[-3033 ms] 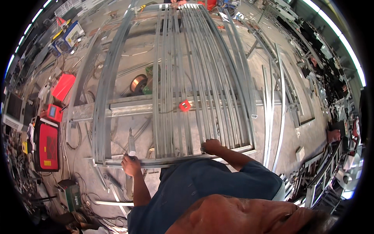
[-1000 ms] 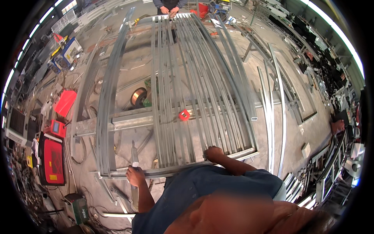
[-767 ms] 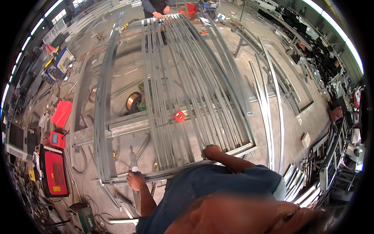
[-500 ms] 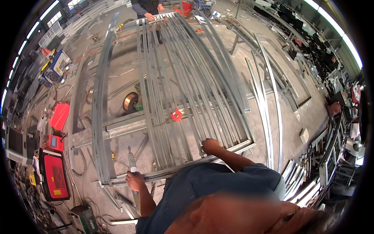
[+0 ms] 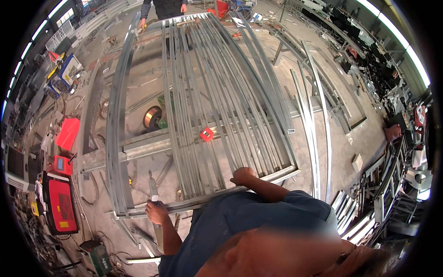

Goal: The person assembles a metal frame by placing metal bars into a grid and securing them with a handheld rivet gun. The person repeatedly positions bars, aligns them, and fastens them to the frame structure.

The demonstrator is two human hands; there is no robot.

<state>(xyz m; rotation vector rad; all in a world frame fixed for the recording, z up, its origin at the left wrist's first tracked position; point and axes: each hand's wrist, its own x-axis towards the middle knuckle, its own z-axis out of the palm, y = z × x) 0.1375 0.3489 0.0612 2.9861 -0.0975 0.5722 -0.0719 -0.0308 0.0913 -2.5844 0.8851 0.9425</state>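
A large frame of thin grey metal bars (image 5: 203,87) stretches away from me, its near rail (image 5: 198,199) close against my body. My left hand (image 5: 157,212) is closed at that rail, toward its left end. A long grey tool with a narrow tip (image 5: 153,184) shows past the fingers; whether the hand touches it is unclear. My right hand (image 5: 243,176) is closed over the near ends of the bars, its grip hidden by the knuckles. A red tape measure (image 5: 206,134) lies on the bars. At the far end a person's hand (image 5: 142,23) is at a yellow tool (image 5: 142,28).
Beneath the frame, a cross beam (image 5: 138,150) and a copper-coloured wire spool (image 5: 151,118) show. Long bright bars (image 5: 307,124) lie to the right. Red-and-black equipment (image 5: 62,203) and a green machine (image 5: 97,258) stand at left. A brown wooden-looking piece (image 5: 185,22) lies on the far rail.
The other person's hand has moved left from the far rail to the yellow tool. My right hand has shifted slightly left and closer to the near rail. My left hand keeps its place.
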